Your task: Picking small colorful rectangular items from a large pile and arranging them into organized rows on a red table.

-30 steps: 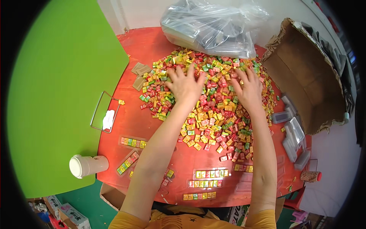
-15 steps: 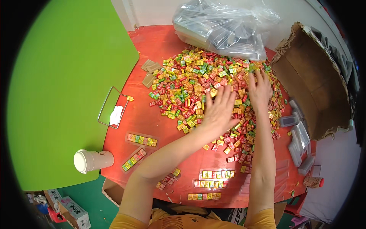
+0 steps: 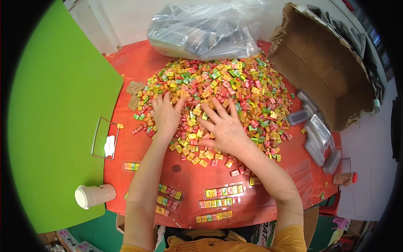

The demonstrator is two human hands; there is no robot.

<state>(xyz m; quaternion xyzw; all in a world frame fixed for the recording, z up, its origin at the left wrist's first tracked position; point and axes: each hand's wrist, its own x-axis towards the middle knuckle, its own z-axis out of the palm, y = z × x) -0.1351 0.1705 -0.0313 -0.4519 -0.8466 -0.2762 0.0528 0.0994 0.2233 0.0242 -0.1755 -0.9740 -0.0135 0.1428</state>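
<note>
A broad heap of small wrapped candies in red, yellow, green and orange is spread over the red table. On the heap's left part rests my left hand, its fingers apart and their tips among the candies. Nearer the middle, my right hand lies palm down with spread fingers, touching the candies. Neither hand shows a candy in its grip. Toward the near edge, several clear trays hold candies in neat rows, among them one tray in front of my right forearm. My left forearm partly hides other rows.
A clear plastic bag of containers stands behind the heap. At right are an open cardboard box, clear plastic cases and a red-lidded jar. A white lidded cup and a wire stand sit by the green panel.
Both hands have moved left across the heap: my left hand to its left part, my right hand from the right side to the middle. The whole view has shifted somewhat.
</note>
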